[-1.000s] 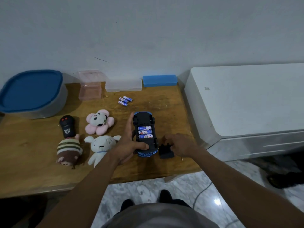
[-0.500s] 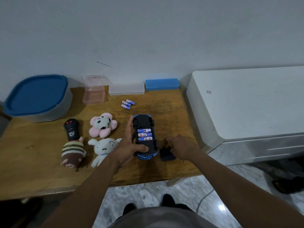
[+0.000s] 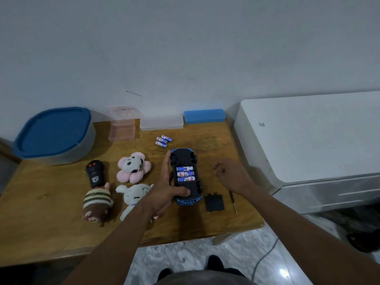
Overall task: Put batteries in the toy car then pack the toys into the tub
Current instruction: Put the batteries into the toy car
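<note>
The blue toy car (image 3: pixel 186 159) lies upside down on the wooden table (image 3: pixel 41 223), its battery bay uncovered with three batteries (image 3: pixel 185 174) inside. My left hand (image 3: pixel 166 189) grips the car's left side and rear. My right hand (image 3: pixel 231 173) hovers to the car's right, fingers loosely curled, holding nothing. The black battery cover (image 3: pixel 214 202) lies on the table by the car's rear, a small screwdriver (image 3: pixel 233 201) beside it. Three spare batteries (image 3: pixel 163 140) lie behind the car. The grey tub (image 3: pixel 84 145) with its blue lid (image 3: pixel 52 131) stands at the back left.
A black remote (image 3: pixel 94 175), a pink flower plush (image 3: pixel 133 170), a white plush (image 3: pixel 134 197) and a striped brown plush (image 3: pixel 97 204) lie left of the car. A pink box (image 3: pixel 122 128), a clear case (image 3: pixel 161 124) and a blue case (image 3: pixel 204 116) line the wall. A white cabinet (image 3: pixel 312 134) stands to the right.
My right hand has let go of the battery cover and lifted up and to the right; the cover and screwdriver now lie uncovered on the table. My left hand keeps holding the car.
</note>
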`<state>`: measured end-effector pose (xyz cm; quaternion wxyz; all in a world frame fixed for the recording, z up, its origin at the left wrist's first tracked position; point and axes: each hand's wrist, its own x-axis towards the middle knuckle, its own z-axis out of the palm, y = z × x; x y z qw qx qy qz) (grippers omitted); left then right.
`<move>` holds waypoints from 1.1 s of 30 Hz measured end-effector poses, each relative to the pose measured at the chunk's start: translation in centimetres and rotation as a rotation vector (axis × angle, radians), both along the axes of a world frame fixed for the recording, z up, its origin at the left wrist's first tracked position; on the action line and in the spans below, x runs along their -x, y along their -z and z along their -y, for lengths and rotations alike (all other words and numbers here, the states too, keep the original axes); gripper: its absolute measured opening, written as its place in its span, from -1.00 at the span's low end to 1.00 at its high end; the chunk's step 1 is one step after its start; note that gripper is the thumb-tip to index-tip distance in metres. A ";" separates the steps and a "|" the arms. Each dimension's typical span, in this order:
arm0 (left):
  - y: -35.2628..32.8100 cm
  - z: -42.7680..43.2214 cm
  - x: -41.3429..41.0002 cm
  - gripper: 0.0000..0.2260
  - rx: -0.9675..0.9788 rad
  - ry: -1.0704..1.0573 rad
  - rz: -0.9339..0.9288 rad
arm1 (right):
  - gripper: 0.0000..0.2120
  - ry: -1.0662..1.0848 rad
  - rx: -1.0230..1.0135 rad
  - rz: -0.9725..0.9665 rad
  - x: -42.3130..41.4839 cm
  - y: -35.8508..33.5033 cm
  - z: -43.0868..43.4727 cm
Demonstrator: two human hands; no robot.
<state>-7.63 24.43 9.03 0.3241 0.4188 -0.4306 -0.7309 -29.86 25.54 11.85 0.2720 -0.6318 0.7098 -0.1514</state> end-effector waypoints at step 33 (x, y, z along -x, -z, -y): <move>-1.0 2.3 -0.4 0.08 0.192 -0.046 0.009 | -0.92 0.586 -0.213 0.751 -8.0 -6.4 2.3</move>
